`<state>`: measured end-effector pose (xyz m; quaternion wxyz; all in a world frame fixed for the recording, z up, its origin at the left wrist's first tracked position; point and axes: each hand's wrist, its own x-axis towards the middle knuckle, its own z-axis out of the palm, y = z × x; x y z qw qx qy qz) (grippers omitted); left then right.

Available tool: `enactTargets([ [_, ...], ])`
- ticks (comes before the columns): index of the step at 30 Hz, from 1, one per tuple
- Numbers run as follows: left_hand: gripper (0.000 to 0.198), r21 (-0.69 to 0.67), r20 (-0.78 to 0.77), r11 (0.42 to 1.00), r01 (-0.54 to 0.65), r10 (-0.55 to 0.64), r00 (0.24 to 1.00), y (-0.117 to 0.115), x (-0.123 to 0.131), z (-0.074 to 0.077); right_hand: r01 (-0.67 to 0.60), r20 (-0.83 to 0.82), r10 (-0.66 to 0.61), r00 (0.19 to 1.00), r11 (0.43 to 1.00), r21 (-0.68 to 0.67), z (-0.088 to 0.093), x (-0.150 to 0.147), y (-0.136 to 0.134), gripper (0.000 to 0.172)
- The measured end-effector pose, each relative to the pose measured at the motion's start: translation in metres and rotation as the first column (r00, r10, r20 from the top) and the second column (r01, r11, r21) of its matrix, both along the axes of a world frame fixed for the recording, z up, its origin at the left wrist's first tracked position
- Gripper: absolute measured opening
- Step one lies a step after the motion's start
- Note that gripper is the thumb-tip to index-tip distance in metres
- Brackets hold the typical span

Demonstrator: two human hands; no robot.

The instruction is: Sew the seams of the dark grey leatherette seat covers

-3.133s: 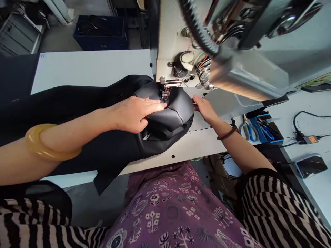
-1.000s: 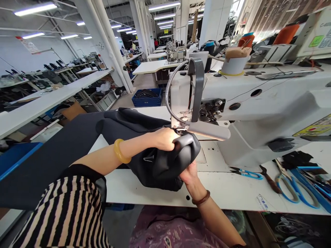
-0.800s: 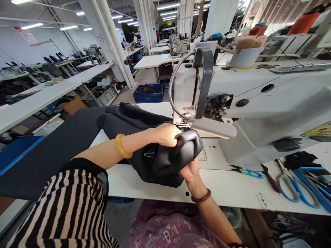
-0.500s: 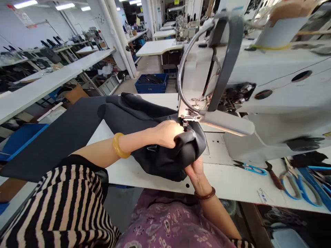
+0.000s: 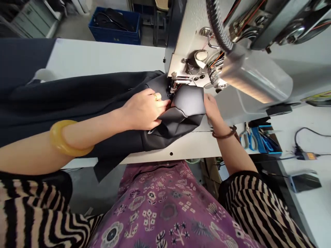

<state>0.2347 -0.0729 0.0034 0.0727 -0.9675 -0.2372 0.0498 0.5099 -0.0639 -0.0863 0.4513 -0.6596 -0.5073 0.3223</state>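
Observation:
A black neoprene-like garment [image 5: 77,93] lies across the sewing table, with a smooth grey-black rounded panel [image 5: 188,101] bunched up under the presser foot [image 5: 178,81] of an industrial sewing machine [image 5: 196,58]. My left hand [image 5: 144,108] presses on a fold of the garment just left of the needle, fingers curled into the cloth. My right hand [image 5: 212,109] is on the far side of the panel, its fingertips pinching the edge. The needle point is hidden by the fabric and the foot.
The white sewing table [image 5: 103,57] runs behind and below the work. A blue crate [image 5: 113,26] of dark items stands on the floor beyond. Blue-handled scissors [image 5: 248,139] and a blue tool holder [image 5: 266,143] lie at right, near a cable and small device.
The view has swung down from the long workshop to the machine bed. My hands have spread from the bunched fold, the left now pressing beside the foot, and the panel lies flatter.

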Motion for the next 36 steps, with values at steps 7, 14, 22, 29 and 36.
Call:
enactTargets([
  [7, 0.042, 0.0, 0.045, 1.0, 0.028, -0.028, 0.999, 0.01, -0.007, 0.001, -0.791, 0.865, 0.158, 0.476, 0.508, 0.341, 0.08, -0.047, -0.064, 0.047],
  [14, 0.043, 0.068, 0.021, 0.997, 0.033, -0.035, 0.999, 0.001, -0.01, -0.011, -0.836, 0.983, -0.107, 0.148, 0.517, 0.182, 0.074, -0.064, -0.073, 0.016],
  [22, 0.038, 0.093, 0.052, 0.995, -0.034, 0.029, 0.998, -0.002, -0.004, -0.012, -0.82, 0.986, -0.074, 0.153, 0.548, 0.168, 0.077, -0.056, -0.067, 0.022],
  [29, 0.044, 0.098, 0.085, 0.992, -0.081, 0.073, 0.994, -0.003, 0.0, -0.009, -0.757, 0.861, 0.059, 0.505, 0.509, 0.409, 0.065, -0.034, -0.056, 0.028],
  [36, 0.024, 0.036, 0.18, 0.999, 0.039, -0.045, 0.983, 0.006, 0.002, -0.017, 0.042, 0.102, -0.037, 0.994, 0.998, -0.041, -0.015, 0.017, -0.026, 0.045],
])
